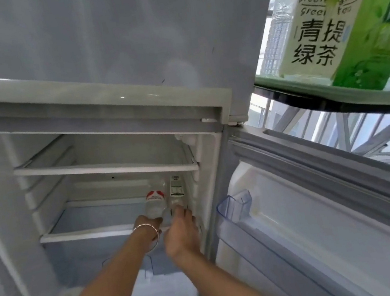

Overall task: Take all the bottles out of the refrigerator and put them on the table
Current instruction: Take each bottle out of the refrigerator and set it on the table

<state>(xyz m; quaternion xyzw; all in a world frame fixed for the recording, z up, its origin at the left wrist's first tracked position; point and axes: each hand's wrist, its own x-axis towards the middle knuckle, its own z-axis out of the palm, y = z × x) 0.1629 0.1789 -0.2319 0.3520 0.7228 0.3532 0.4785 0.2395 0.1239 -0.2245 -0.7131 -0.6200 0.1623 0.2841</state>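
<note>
head view: we are looking into the open fridge. two bottles stand upright on the middle shelf, tucked into its right side, just beside each other: the red-label bottle on the left and the white-label bottle on the right. their long axes run straight up toward the shelf above.

both bottles lie directly ahead of our hands, at arm's reach, one per hand. our left hand is at the foot of the red-label bottle, but the wrist hides its fingers, so we cannot tell whether they have closed. our right hand is at the foot of the white-label bottle, thumb on one side and fingers on the other. we read that as a grip, though we can't judge how firm it is.

neither hand is nearer than the other; each already meets its own bottle low down. we judge the coming move is a pull straight back toward us, keeping the bottles upright so their tops clear the shelf above. the open door is to the right.

the table is up and to the right, past the fridge's side. a tea bottle and a water bottle already stand on it. these two look like the last ones inside.
</note>
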